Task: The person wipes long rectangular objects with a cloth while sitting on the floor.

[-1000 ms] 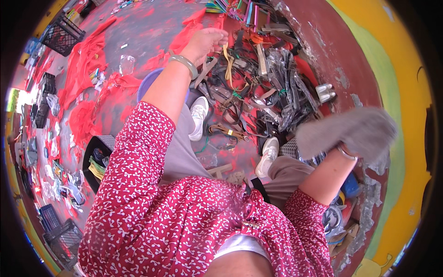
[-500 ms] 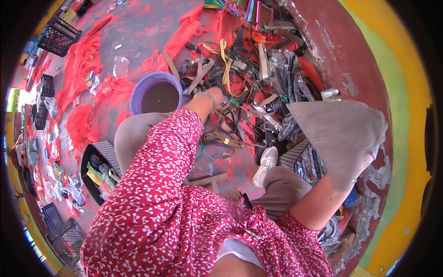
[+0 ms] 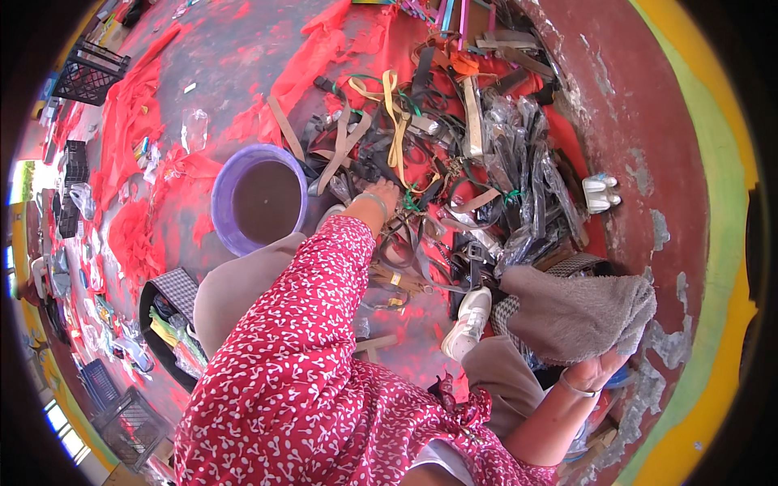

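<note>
My right hand (image 3: pixel 597 369) grips a grey-brown cloth (image 3: pixel 571 312) like a small towel, which hangs to the left from its fingers. My left hand (image 3: pixel 381 197) reaches into a heap of belts and straps (image 3: pixel 421 162). Its fingers are bent down among the dark straps, and what they grasp is partly hidden. Just beyond that hand, a yellow strap (image 3: pixel 395 134) lies looped over the heap. Coiled brown belts (image 3: pixel 397 275) lie nearer to me, and several belts in clear plastic wrapping (image 3: pixel 531 162) are at the heap's right side.
A purple bucket (image 3: pixel 224 202) of murky water stands left of the heap. A checked box (image 3: pixel 174 296) with packets is by my left knee. A white object (image 3: pixel 600 194) lies against the red wall (image 3: pixel 640 121). Black crates (image 3: pixel 91 73) stand far left.
The cloth has swung down and folded over, lowered by my right hand. My left hand has shifted slightly down and right in the picture, among the straps. The view has moved a little.
</note>
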Available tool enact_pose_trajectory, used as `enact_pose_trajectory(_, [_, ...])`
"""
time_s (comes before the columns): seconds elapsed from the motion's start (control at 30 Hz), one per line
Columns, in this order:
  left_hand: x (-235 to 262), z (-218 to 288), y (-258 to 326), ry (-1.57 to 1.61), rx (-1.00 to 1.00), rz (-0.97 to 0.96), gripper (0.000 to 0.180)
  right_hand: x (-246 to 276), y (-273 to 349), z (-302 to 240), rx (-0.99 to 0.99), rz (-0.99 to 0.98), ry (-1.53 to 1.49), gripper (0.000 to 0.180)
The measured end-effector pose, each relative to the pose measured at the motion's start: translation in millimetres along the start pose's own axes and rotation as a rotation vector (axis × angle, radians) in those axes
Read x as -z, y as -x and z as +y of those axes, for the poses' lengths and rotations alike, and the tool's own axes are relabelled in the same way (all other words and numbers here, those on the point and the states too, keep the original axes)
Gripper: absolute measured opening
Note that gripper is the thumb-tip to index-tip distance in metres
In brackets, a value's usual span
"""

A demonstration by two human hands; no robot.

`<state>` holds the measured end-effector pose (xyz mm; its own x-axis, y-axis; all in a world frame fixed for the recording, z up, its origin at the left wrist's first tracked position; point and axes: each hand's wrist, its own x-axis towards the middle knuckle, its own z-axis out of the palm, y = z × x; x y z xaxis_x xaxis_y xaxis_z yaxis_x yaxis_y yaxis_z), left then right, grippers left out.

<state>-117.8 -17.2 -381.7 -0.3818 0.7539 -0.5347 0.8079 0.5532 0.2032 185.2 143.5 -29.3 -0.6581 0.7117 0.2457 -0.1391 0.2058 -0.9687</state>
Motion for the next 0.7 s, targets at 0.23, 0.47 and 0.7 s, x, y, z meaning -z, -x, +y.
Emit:
enact_pose_trajectory(0.23, [15.6,3.6,4.9,-0.258,0.003,0.007,0.032,26.4,9.3,5.6,-0.396,0.316,-0.493,0.04])
enact_pose_trajectory(0.47, [62.7,11.6,23.6,-0.24,-0.1,-0.112,0.054,19.5,8.2,-5.1,-0.327,0.282,-0.625,0.036])
enact_pose_trajectory(0.7, [101.1,12.8,24.7,-0.084,-0.088,0.036,0.046,28.6,13.8,-13.3,-0.44,0.31,-1.039,0.033])
